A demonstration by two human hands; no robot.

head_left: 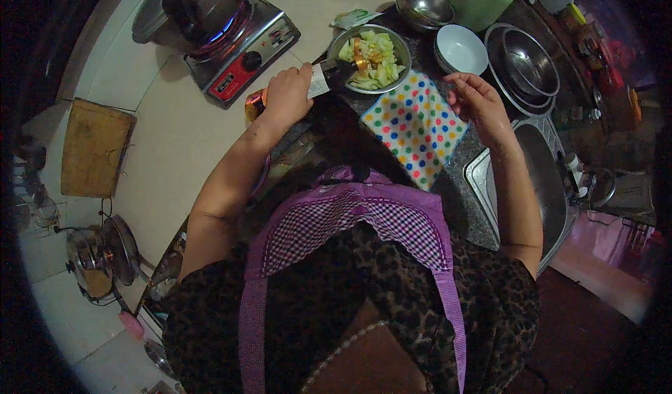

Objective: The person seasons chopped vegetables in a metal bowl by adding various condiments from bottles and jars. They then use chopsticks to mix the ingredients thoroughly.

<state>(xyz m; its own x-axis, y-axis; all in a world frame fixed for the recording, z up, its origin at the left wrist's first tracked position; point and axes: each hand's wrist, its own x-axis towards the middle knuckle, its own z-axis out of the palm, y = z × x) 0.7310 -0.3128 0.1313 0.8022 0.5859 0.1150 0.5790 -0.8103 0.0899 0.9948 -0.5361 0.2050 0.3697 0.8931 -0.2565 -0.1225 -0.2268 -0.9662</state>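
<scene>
My left hand [287,95] grips a dark bottle [336,72] with a pale label and an orange-gold neck. The bottle is tilted, its neck over a metal bowl [407,58] of chopped pale-green vegetable pieces [379,73]. Whether liquid is flowing out, I cannot tell. My right hand [475,100] is raised at the right edge of a polka-dot cloth [415,126], thumb and fingertips close together, with nothing clearly visible between them. Just above that hand sits a white bowl [462,49].
At upper left, a lidded pot [152,18] stands over the lit flame of a gas stove [262,52]. Metal bowls [428,5], nested basins [530,63] and a green container [472,0] occupy the upper right. A steel sink [541,157] lies beside my right forearm.
</scene>
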